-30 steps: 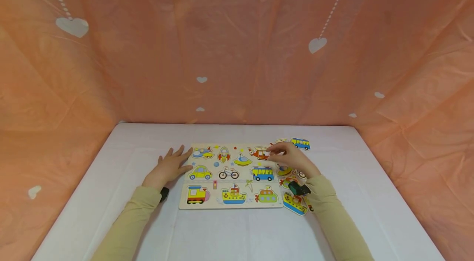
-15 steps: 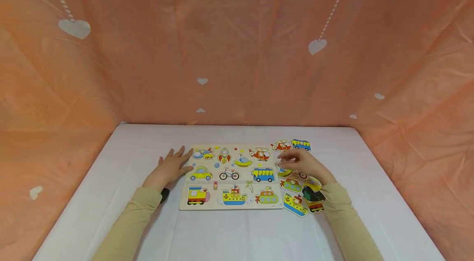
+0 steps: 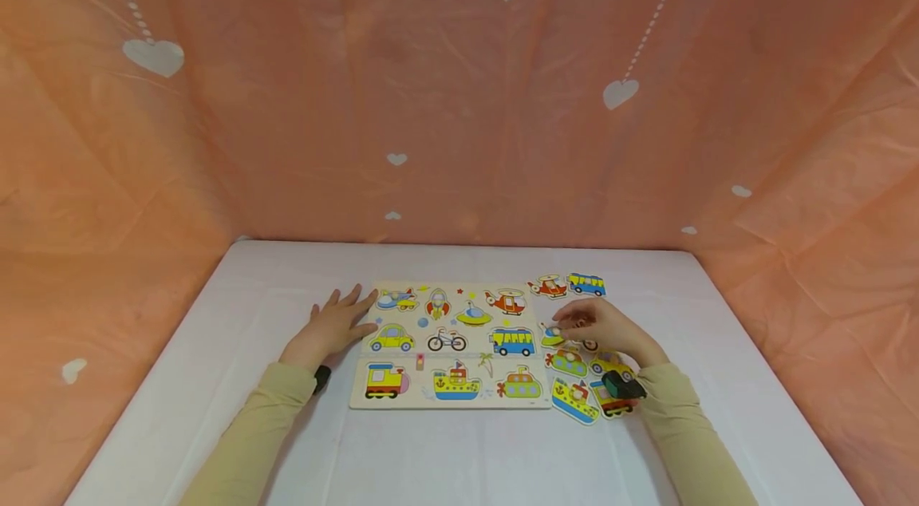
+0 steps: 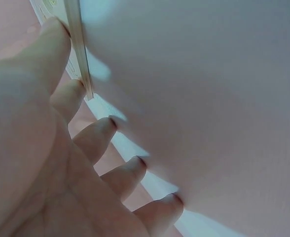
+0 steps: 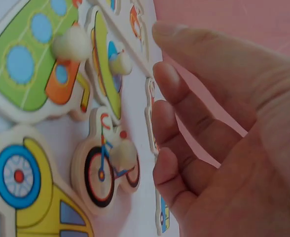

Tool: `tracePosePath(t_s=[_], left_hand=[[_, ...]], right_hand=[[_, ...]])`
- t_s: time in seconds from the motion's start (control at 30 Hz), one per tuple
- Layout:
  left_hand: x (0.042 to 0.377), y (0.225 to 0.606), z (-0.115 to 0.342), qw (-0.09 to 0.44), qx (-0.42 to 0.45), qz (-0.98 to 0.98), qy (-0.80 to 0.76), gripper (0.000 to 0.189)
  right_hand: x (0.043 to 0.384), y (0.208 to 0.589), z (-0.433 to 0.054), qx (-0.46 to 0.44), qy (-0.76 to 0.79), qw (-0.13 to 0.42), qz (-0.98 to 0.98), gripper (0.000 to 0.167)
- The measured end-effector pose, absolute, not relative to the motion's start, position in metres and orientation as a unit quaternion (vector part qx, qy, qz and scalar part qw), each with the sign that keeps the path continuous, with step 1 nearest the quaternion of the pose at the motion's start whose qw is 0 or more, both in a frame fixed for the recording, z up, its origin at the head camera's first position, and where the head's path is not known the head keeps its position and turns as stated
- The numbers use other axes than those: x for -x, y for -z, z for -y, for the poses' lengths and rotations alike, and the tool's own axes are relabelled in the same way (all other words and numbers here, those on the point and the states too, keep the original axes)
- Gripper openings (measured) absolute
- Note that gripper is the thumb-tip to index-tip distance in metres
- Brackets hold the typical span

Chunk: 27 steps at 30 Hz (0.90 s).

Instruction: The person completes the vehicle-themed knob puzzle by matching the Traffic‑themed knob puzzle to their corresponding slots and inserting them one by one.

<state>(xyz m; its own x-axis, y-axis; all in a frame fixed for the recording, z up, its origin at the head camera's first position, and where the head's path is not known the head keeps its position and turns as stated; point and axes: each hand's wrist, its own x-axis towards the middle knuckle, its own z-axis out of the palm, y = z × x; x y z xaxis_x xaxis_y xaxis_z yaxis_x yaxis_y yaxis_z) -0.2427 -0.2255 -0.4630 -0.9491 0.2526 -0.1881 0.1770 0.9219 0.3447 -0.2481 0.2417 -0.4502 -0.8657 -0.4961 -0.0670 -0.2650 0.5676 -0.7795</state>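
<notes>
A wooden puzzle board (image 3: 359,402) printed with vehicles lies in the middle of the white table. My left hand (image 3: 329,334), fingers spread, touches the board's left edge with thumb and index finger; its other fingertips rest on the table. Over the loose pieces to the board's right hovers my right hand (image 3: 605,328), loosely bent and holding nothing. Nearest to it are the knobbed flying saucer piece (image 5: 105,69) and bicycle piece (image 5: 103,170). In the right wrist view the submarine piece (image 5: 24,64) and car piece (image 5: 36,187) lie further left.
Behind the right hand lie a helicopter piece (image 3: 549,287) and a bus piece (image 3: 586,285). Nearer the front are a ship piece (image 3: 574,402) and a train piece (image 3: 610,408), the latter partly hidden by the wrist camera (image 3: 623,385). An orange curtain (image 3: 459,131) encloses the table.
My right hand has drawn back to the right and toward the front, from beside the board's printed helicopter to above the loose pieces. The helicopter piece has come into full view. My left hand stays put.
</notes>
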Motion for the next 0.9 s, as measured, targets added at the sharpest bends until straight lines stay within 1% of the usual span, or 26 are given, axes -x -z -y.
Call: tracePosePath(t_s=[0.4, 0.57, 0.9], left_hand=[[0.241, 0.465, 0.225, 0.106, -0.113, -0.977, -0.149, 0.072], [0.241, 0.465, 0.225, 0.105, -0.113, -0.977, -0.149, 0.071], [0.244, 0.468, 0.228, 0.106, -0.118, -0.975, -0.155, 0.072]], right_hand=[[0.245, 0.445, -0.236, 0.207, 0.421, 0.171, -0.867, 0.023], [0.24, 0.437, -0.23, 0.211, 0.422, 0.166, -0.866, 0.022], [0.254, 0.459, -0.241, 0.218, 0.413, 0.158, -0.87, 0.022]])
